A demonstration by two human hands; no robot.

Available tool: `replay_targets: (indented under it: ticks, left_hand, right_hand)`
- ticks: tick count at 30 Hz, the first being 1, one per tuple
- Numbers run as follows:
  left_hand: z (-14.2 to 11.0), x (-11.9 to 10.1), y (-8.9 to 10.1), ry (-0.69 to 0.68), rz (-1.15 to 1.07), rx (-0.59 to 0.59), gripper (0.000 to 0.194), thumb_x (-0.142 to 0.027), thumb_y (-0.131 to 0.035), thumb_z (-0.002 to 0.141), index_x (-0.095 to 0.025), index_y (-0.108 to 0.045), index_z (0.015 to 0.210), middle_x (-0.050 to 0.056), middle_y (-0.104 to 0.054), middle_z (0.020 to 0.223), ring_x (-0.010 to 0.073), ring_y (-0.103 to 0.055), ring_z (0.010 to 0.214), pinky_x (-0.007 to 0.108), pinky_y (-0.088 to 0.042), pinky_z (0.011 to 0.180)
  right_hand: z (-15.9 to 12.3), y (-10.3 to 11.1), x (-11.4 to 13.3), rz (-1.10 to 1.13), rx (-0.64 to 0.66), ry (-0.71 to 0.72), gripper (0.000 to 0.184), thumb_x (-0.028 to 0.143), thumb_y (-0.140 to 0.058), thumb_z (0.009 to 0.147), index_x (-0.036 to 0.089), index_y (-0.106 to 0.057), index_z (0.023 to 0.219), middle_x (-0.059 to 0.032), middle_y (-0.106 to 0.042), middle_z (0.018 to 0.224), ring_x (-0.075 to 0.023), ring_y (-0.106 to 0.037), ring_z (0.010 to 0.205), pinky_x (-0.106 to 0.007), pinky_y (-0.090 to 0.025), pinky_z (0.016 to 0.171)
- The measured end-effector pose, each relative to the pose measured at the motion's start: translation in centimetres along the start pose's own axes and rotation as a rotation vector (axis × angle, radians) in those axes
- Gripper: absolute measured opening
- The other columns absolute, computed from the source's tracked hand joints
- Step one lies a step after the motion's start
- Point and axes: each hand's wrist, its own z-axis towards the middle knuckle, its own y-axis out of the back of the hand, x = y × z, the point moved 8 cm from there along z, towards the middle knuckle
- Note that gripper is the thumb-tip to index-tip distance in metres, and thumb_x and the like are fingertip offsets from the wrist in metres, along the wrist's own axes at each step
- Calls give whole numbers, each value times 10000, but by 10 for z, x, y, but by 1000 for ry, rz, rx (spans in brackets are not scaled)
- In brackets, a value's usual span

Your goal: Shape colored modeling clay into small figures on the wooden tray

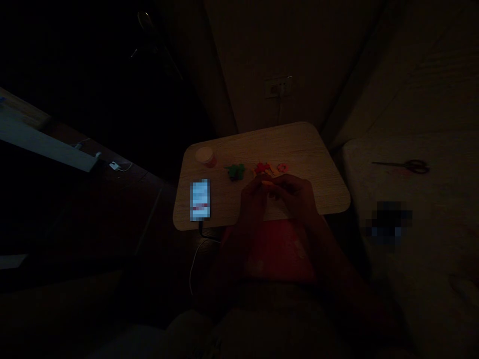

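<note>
In dim light, my left hand [253, 197] and my right hand [295, 190] meet above the near edge of a small wooden table [239, 207]. The fingers of both are closed around a small orange piece [267, 183], whose exact kind I cannot make out. Just beyond them lie red pieces [263, 167] that look like cut-outs, some yellow-orange pieces [273, 170] and a pink ring-shaped piece [282, 168]. To the left sits a cluster of green pieces [235, 172].
A tub with a pale lid [205, 155] stands at the table's back left. In front of it lies a lit phone [200, 200] with a cable [201, 229] attached. Scissors [415, 165] rest on a pale surface at right. A wall socket [278, 88] is behind.
</note>
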Motion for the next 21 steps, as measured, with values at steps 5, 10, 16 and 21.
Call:
replay_targets:
  ticks: [5,10,16,21]
  left_hand:
    - [-5,-12,-6,-38,53,25,467,-589,-895,686,-170,-759,842,34,-669,860,112,-585,666,254,-477,592]
    - [-8,-22,-10,-95,62,13,474,-590,-883,702,-149,-711,702,32,-633,856,94,-566,646,233,-466,554]
    - [-3,-17,5,-59,10,-83,466,-508,-977,561,-159,-687,668,-8,-646,768,85,-581,661,214,-470,616]
    - [-1,-17,16,-100,41,-145,413,-433,-997,515,-175,-695,626,-11,-678,721,96,-592,699,224,-469,683]
  right_hand:
    - [-3,-2,3,48,-15,12,259,453,-839,777,207,-805,852,-33,-766,736,-134,-635,538,-256,-516,507]
    - [-8,-3,5,57,-55,7,268,472,-838,766,209,-795,786,-20,-739,652,-148,-650,544,-266,-533,528]
    - [-5,1,5,7,-52,-26,442,611,-711,861,191,-772,740,-43,-735,664,-163,-660,589,-281,-533,566]
    - [2,22,14,21,-195,27,544,676,-568,949,201,-753,758,-44,-683,622,-155,-593,554,-286,-477,548]
